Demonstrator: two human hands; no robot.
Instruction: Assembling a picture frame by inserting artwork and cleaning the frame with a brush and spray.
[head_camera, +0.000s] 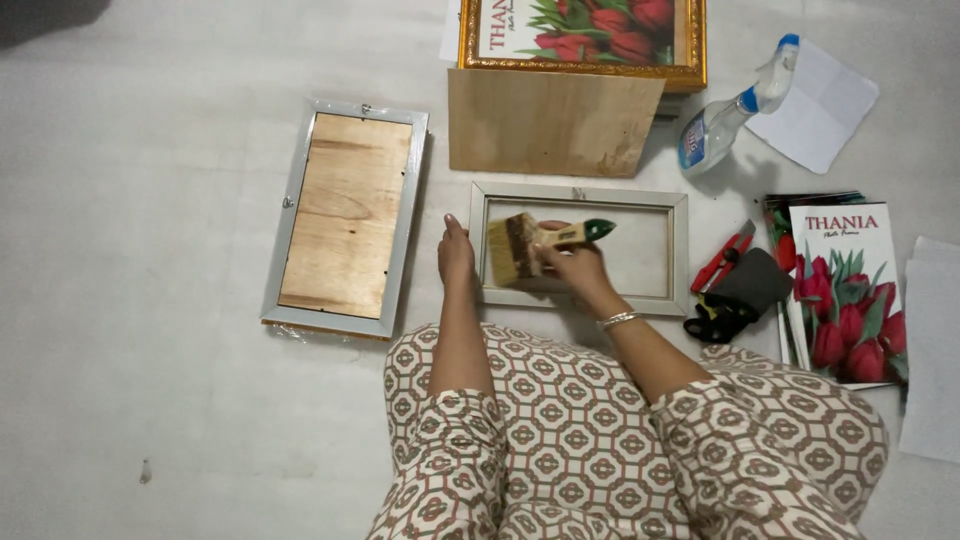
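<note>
right hand (575, 268): fingers closed round the brush handle, wrist bangle visible, held over the left part of the empty frame.
brush (530, 245): wide flat paintbrush, pale bristles pointing left, wooden handle with green tip pointing right; bristles over the frame's left rail.
left hand (456, 255): flat on the floor, fingers together and stretched out, gripping nothing; touching or just beside the empty frame's left outer edge, can't tell which.
empty frame (680, 255): light grey rectangle, lying flat on the floor in front of the knees, near the middle of the floor area in view.
second frame (345, 215): grey, face down, wooden backing showing; on the floor well left of the hands.
wood board (550, 122): plain panel just beyond the empty frame's far edge.
gold frame (585, 62): tulip print inside, at the far edge of view, partly cut off.
spray bottle (730, 115): clear, lying tilted, far right of the board.
pliers (722, 262): red handles, just right of the empty frame, beside a dark cloth (752, 282).
tulip prints (845, 290): stack at the right edge of the floor.
</note>
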